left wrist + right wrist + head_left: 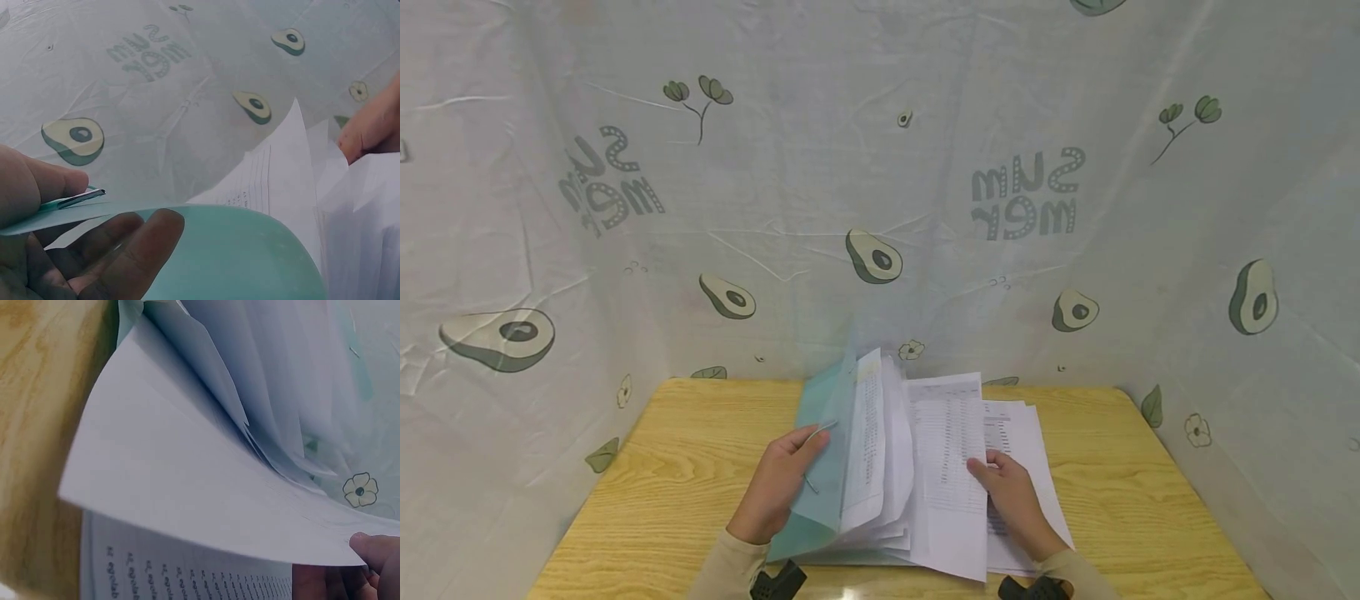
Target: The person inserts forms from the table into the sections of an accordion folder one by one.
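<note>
A green plastic folder (818, 400) stands partly open, with several printed sheets (868, 442) fanned inside it. My left hand (781, 479) pinches the folder's cover between thumb and fingers, near a thin cord (811, 481) on it; the left wrist view shows the thumb above the cover (237, 250) and the fingers beneath. On the other side, my right hand (1013, 498) pinches the right edge of a printed sheet (947, 467). That sheet curves up in the right wrist view, its pale face (187, 475) toward the camera. More loose papers (1026, 433) lie underneath, by the right hand.
Everything lies on a wood-grain table (662, 467). Behind and at both sides hangs a pale curtain (805, 167) printed with avocados and lettering. Black wrist devices (778, 581) show at the bottom edge of the head view.
</note>
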The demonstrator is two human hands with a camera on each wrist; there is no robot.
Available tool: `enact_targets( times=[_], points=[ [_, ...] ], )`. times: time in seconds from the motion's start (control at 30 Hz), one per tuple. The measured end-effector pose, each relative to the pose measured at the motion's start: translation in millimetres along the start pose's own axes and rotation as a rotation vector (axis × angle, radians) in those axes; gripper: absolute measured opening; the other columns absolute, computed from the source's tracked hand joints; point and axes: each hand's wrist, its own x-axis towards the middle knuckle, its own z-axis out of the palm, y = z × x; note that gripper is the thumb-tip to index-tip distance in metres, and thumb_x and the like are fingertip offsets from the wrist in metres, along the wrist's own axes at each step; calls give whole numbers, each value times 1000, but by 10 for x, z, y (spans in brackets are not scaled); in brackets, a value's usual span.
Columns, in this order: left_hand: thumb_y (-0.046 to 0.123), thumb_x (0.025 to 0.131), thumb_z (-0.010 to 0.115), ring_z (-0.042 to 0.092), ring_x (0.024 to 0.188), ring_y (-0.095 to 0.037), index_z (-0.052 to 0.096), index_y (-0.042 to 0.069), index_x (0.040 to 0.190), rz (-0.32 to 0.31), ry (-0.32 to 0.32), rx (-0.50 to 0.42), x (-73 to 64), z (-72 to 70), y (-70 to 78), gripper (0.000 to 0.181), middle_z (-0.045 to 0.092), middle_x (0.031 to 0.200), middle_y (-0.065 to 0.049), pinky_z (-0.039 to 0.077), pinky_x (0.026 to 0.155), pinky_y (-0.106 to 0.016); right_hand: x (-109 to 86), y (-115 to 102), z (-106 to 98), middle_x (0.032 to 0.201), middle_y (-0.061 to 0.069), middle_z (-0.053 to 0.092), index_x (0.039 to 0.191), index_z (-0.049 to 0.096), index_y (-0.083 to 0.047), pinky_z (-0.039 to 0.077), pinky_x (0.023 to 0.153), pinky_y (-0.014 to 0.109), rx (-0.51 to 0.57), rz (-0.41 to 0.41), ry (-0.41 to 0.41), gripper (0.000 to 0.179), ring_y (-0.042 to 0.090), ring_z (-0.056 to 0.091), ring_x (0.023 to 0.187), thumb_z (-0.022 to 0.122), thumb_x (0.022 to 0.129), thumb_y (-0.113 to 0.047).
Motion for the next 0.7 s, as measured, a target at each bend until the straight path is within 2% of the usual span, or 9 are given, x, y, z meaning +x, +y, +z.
enact_targets(
  times=[0.43, 0.7],
  points=[
    [32, 106, 60, 68, 97, -20, 61, -2, 140, -1, 5, 5, -20, -14, 19, 48, 70, 119, -16, 59, 74, -33, 147, -16, 151, 98, 10, 77, 126, 65, 1, 57, 63, 31, -3, 19, -67, 31, 24, 74, 80, 65, 103, -20],
    [31, 106, 61, 68, 95, -18, 61, -3, 140, 9, 12, 5, -34, -29, 45, 48, 71, 116, -15, 58, 74, -32, 171, -81, -18, 92, 10, 76, 122, 67, 5, 53, 57, 28, -51, 45, -96, 31, 20, 70, 71, 66, 102, -18]
  ],
)
